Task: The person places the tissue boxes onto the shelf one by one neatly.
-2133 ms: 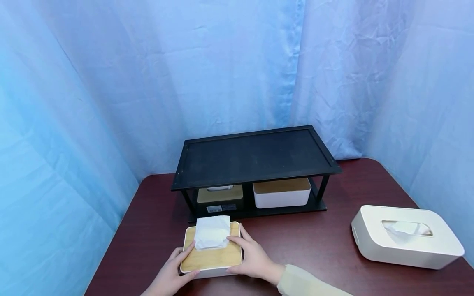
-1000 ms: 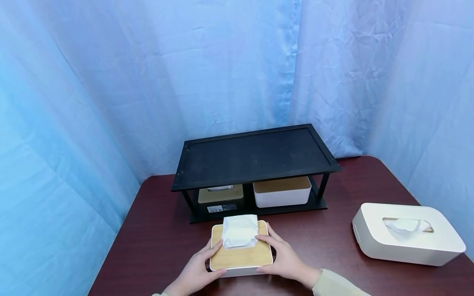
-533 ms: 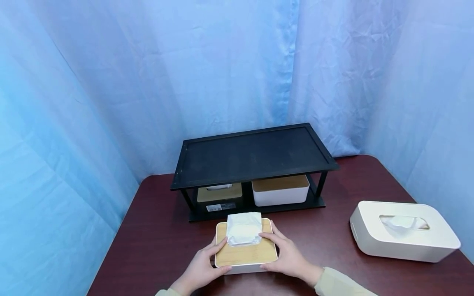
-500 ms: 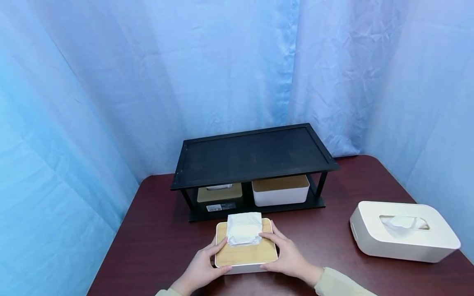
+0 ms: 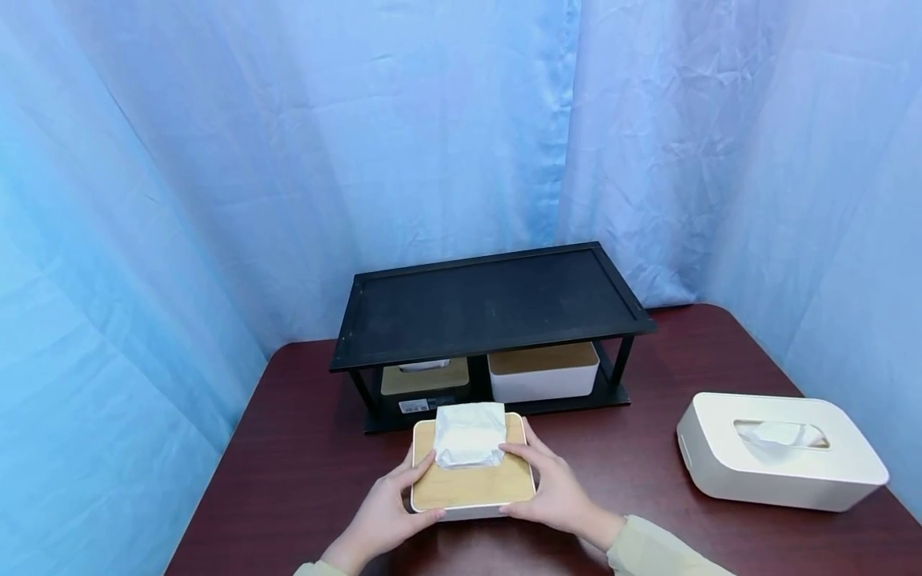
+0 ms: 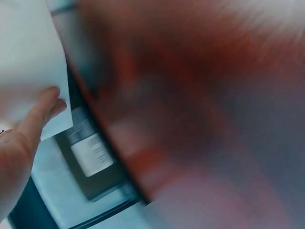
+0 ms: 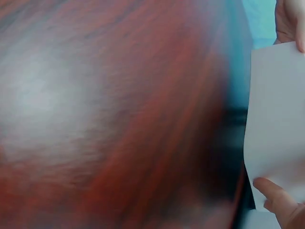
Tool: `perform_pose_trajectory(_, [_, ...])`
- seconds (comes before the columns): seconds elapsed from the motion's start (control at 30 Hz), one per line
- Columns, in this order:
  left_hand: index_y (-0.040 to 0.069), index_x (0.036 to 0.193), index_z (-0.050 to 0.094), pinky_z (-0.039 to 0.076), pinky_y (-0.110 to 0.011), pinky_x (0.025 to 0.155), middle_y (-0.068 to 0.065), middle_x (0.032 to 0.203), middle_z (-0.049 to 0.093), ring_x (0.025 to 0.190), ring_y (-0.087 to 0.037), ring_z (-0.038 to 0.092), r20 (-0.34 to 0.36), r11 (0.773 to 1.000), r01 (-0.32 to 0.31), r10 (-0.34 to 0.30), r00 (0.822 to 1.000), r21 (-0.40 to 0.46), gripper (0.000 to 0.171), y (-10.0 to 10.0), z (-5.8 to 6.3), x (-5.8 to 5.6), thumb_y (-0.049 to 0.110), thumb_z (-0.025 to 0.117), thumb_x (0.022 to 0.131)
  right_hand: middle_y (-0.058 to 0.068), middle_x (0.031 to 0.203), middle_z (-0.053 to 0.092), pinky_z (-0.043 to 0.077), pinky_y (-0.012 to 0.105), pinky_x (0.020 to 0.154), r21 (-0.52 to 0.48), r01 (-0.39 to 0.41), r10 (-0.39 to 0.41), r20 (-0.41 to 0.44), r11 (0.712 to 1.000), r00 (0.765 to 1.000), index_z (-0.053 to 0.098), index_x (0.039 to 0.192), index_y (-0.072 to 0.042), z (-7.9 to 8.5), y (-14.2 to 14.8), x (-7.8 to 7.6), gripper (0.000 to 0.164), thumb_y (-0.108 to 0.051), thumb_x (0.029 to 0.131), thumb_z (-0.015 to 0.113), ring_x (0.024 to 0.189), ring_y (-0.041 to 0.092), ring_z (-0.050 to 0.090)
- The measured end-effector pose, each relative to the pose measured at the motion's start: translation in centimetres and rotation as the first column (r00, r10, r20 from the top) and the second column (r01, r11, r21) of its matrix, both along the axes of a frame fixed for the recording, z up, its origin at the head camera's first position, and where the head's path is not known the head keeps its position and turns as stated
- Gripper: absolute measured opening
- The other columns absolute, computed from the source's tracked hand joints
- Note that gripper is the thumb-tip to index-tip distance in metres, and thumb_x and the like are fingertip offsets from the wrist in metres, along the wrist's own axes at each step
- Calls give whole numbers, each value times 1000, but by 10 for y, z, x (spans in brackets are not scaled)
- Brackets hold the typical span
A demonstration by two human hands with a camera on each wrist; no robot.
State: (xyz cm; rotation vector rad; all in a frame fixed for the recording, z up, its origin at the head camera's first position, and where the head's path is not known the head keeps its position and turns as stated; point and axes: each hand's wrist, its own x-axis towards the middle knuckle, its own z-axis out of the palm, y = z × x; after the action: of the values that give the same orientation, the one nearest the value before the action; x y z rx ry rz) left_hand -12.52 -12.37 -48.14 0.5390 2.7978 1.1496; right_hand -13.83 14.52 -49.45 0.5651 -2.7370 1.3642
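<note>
A white tissue box with a bamboo lid (image 5: 475, 486) is held between both hands near the front middle of the table. A folded white tissue (image 5: 470, 436) sticks up from its slot. My left hand (image 5: 385, 508) grips the left side, and my right hand (image 5: 558, 492) grips the right side, thumbs at the near edge and fingers along the sides. In the left wrist view, fingertips press the box's pale wall (image 6: 28, 62), which stands over the dark table. The right wrist view shows the same plain box (image 7: 274, 109) gripped at its side.
Behind the box stands a black two-tier rack (image 5: 490, 308). Its lower shelf bears a dark tissue box with a label (image 5: 425, 380) and a white wood-lidded box (image 5: 543, 376). A larger white tissue box (image 5: 781, 452) lies at the right. Blue curtains (image 5: 432, 120) surround the table.
Both hands first shifted the bamboo-lidded tissue box to the right. In the last half second it has risen a little, and its near side has come off the table.
</note>
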Motion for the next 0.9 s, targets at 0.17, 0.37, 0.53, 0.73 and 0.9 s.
perform_pose_trajectory(0.17, [13,141,46,45,-38,98,-23,151,27,134,-30,38,-73,999,-47,46,996,-23,78,-3,31,6,39,79,75,21,154,23,43,37,99,-44,-24,18,-129,999,991,61,125,-17,24,-2,-1,75,-22,56,92,135,36,35])
perform_pose_trajectory(0.37, [13,140,47,52,-27,85,-15,154,25,131,-26,43,-249,996,-86,90,964,28,82,-6,68,13,20,85,68,18,156,20,45,22,95,-72,-132,104,-304,989,947,58,128,-15,63,-4,-8,77,-17,58,91,138,37,31])
perform_pose_trajectory(0.53, [15,141,46,46,-11,86,-15,155,23,131,-30,42,-439,998,-43,56,897,41,87,-11,96,11,17,87,65,20,156,18,42,10,91,-98,-216,145,-476,971,867,56,129,-11,92,-6,-17,78,-13,60,90,136,36,35])
perform_pose_trajectory(0.73, [15,143,43,46,-9,83,-12,157,18,134,-31,39,-480,998,-22,47,876,58,89,-15,115,-11,10,86,65,15,159,11,52,26,87,-131,-231,146,-465,964,873,54,132,-10,112,-12,-36,77,-10,63,88,135,36,36])
perform_pose_trajectory(0.9, [12,142,43,51,-30,89,-15,156,18,137,-31,34,-442,999,-30,41,896,32,86,-18,115,-22,13,85,67,12,160,7,53,42,86,-171,-222,146,-370,960,917,53,133,-10,111,-17,-45,78,-6,63,87,138,35,31])
